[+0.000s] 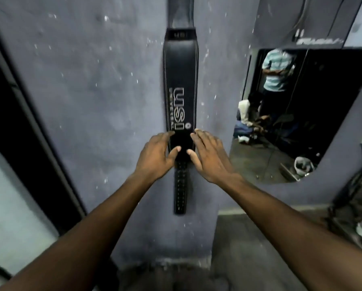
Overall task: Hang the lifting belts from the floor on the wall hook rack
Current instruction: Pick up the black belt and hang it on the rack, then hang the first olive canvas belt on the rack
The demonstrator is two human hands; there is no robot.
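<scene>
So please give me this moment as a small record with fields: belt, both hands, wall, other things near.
belt: black lifting belt hangs flat on the wall, perforated end down; top out of view
left hand: left hand open, fingers spread on the belt's left edge
right hand: right hand open, on its right edge
wall: grey wall, white specks
nearby: mirror at right

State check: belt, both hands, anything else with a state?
Lifting belt: hanging flat against the wall, holed strap end down; its top runs out of frame.
Left hand: open, fingers on the belt's left edge.
Right hand: open, fingers on the belt's right edge.
</scene>
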